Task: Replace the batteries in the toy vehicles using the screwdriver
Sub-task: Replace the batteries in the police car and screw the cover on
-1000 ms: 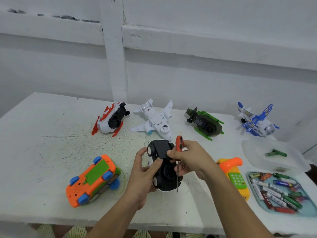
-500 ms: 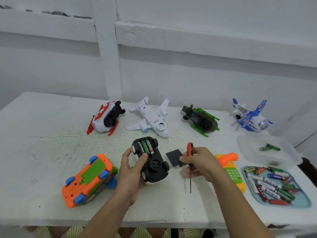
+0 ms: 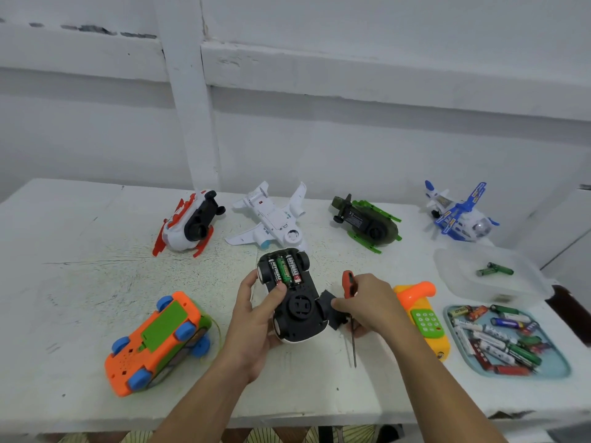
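A black toy car (image 3: 295, 310) lies upside down at the table's middle. Its battery bay is uncovered and shows three batteries (image 3: 285, 270). My left hand (image 3: 256, 318) grips the car from the left, thumb near the batteries. My right hand (image 3: 367, 303) holds the orange-handled screwdriver (image 3: 349, 284), shaft pointing down towards me, and pinches the black battery cover (image 3: 331, 310) just right of the car.
Upside-down toys lie around: an orange car (image 3: 160, 342) at left, a red-white vehicle (image 3: 188, 223), a white plane (image 3: 271, 219) and a green one (image 3: 367, 222) behind. A blue plane (image 3: 457, 214), clear tub (image 3: 463, 276), orange phone (image 3: 419, 310) and battery tray (image 3: 563, 366) sit right.
The black cover has come off the car, baring the batteries. My right hand carried the cover and screwdriver to the car's right side. My left hand lowered the car towards the table.
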`<action>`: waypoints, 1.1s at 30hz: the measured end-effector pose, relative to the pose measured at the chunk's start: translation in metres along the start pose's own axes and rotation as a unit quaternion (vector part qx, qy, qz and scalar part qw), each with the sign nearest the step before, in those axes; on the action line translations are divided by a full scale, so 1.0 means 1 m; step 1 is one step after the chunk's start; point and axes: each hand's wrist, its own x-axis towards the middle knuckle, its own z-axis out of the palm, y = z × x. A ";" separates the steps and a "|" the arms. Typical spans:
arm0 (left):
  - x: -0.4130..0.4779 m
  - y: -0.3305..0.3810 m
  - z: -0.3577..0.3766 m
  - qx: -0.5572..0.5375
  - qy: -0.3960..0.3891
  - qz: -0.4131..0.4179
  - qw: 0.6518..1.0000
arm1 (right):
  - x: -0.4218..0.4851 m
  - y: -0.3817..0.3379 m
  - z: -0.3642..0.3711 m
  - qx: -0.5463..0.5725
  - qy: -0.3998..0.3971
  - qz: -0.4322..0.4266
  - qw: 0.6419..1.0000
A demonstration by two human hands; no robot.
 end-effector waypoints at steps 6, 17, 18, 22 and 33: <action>0.006 0.008 0.029 0.026 -0.037 0.011 0.999 | -0.009 -0.002 -0.059 0.252 0.011 -0.005 0.968; 0.041 0.015 0.149 0.059 -0.119 0.040 0.990 | 0.021 0.071 -0.175 0.632 0.078 -0.159 0.754; 0.046 0.013 0.165 0.063 -0.126 0.044 0.989 | 0.024 0.080 -0.181 0.638 0.085 -0.173 0.745; 0.067 0.000 0.230 0.067 -0.145 0.052 0.986 | 0.035 0.118 -0.201 0.597 0.143 -0.238 0.753; 0.084 -0.038 0.343 0.077 -0.135 0.015 0.988 | 0.054 0.206 -0.226 0.457 0.237 -0.296 0.804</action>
